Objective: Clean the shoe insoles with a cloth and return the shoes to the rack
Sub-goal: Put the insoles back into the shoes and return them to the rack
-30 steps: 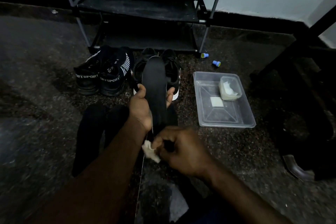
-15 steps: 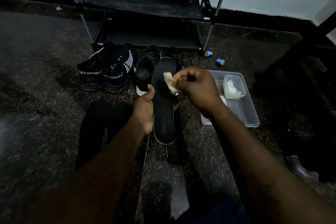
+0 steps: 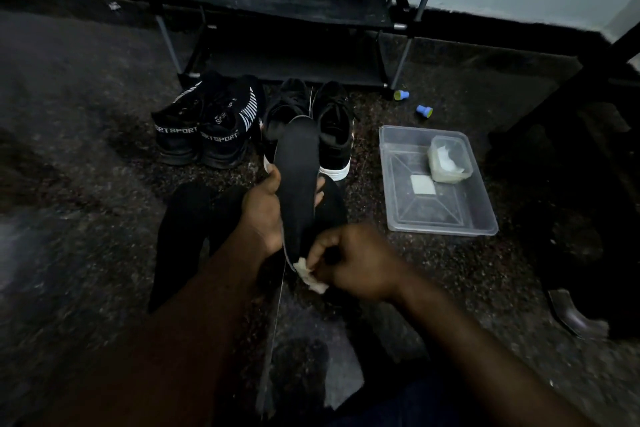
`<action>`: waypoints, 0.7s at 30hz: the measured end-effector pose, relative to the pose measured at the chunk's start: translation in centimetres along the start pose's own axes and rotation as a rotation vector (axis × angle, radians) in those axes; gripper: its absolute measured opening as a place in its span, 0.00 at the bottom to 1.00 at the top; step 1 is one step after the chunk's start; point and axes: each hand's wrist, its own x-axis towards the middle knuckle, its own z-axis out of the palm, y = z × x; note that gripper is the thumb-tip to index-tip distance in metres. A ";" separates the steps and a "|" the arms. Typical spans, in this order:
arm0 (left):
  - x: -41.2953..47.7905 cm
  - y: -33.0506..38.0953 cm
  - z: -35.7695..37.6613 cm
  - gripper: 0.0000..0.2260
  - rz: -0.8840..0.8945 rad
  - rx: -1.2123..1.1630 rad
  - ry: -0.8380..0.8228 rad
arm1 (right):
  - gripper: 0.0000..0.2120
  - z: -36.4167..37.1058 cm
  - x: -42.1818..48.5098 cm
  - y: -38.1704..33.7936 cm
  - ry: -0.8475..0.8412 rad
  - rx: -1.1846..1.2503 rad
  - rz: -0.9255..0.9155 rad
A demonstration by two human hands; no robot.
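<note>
My left hand (image 3: 265, 210) grips a black insole (image 3: 298, 166) by its middle, holding it upright off the floor. My right hand (image 3: 353, 262) pinches a small whitish cloth (image 3: 310, 276) against the insole's near end. Behind the insole stands a pair of black shoes with white soles (image 3: 334, 130). A pair of black sport sneakers (image 3: 207, 130) sits to their left. More dark insoles (image 3: 180, 236) lie flat on the floor under my left arm. The black shoe rack (image 3: 277, 0) stands against the wall.
A clear plastic tray (image 3: 446, 218) on the right holds a small tub (image 3: 448, 158) and a white square. Two blue caps (image 3: 424, 111) lie near the rack's right leg. Dark furniture (image 3: 588, 163) and a dark shoe (image 3: 575, 315) occupy the far right. The floor is dark speckled stone.
My right hand has drawn the cloth down the insole from near its far tip to its near end. My left hand keeps its grip on the insole.
</note>
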 end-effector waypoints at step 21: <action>-0.4 -2.0 -2.9 0.14 0.198 1.292 0.713 | 0.10 1.3 1.3 5.5 0.406 0.335 0.280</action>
